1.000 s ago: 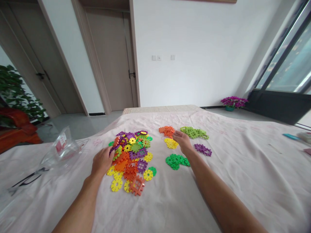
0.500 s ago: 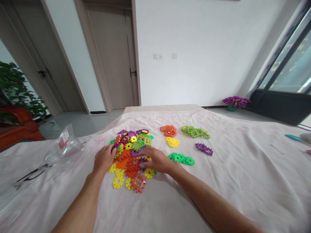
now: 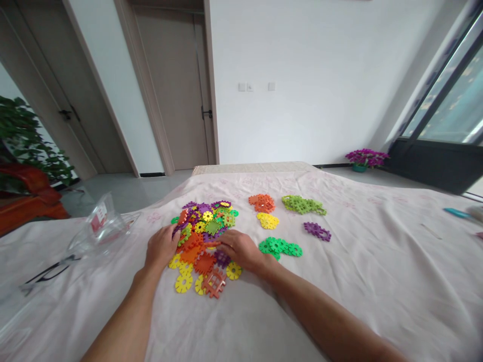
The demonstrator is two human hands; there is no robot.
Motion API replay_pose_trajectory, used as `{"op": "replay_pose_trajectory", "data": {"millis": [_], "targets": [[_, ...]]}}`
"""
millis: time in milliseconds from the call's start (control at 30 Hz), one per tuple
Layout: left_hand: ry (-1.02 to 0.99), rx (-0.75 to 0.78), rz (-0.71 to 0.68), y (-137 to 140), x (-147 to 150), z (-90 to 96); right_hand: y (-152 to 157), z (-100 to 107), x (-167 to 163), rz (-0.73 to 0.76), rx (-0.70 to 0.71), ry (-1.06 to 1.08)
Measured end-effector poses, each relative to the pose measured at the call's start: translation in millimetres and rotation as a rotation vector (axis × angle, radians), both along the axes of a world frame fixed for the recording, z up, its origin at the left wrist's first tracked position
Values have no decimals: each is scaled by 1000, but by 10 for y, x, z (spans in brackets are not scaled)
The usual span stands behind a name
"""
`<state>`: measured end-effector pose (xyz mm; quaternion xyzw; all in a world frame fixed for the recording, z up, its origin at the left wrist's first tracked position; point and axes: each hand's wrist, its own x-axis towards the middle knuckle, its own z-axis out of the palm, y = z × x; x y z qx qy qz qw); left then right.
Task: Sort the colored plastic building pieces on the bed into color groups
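Note:
A heap of thin plastic interlocking pieces [image 3: 191,254], notched discs and toothed squares in several colours, lies on the cloth before me. My left hand [image 3: 162,245] rests against the heap's left edge, fingers loosely extended and partly hidden. Over the heap's right side is my right hand [image 3: 239,247], its fingers drawn together on an orange piece [image 3: 212,244] seen nearly edge-on. Below that hand lie a purple piece [image 3: 222,259] and a yellow disc [image 3: 234,271]. A salmon windowed square [image 3: 215,283] sits at the heap's near edge.
Right of the heap are groups of orange [image 3: 263,203], yellow [image 3: 268,220], lime [image 3: 303,205], purple [image 3: 317,231] and green pieces [image 3: 281,246]. A clear plastic bag [image 3: 103,226] and glasses [image 3: 51,271] lie at left. A pale patterned cloth [image 3: 370,261] covers the surface.
My right hand's fingers have drawn together and taken an orange square from the heap. The salmon square and the yellow disc nearby have shifted slightly. My left hand has stayed in place.

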<state>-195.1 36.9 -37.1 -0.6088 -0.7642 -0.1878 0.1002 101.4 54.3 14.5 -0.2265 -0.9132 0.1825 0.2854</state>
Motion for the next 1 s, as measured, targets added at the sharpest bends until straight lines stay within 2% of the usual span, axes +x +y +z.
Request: {"op": "replay_pose_trajectory", "data": {"millis": [167,233,300,333,400,467,533,633,733,1000], "targets": [[-1,-5,4,-7,13,11,475,-66,250,-424,-304,286],[6,-3,2,-7,15,12,691,-90,391,-506,-435,390],[6,0,4,-7,16,11,863,-98,540,-524,-522,458],[4,1,7,-6,15,11,927,-97,615,-539,-522,462],[0,5,6,-7,15,11,1009,-88,764,-635,-430,396],[-1,10,-7,-9,16,14,1033,-80,894,-782,-299,231],[-1,13,-13,-13,19,17,1008,-76,977,-863,-214,13],[0,9,-9,-14,20,18,913,-77,979,-828,-144,-255],[6,0,-8,-10,13,11,809,-76,897,-804,-79,-392],[11,-20,5,4,-23,-24,744,-90,944,-826,-21,-398]]}}
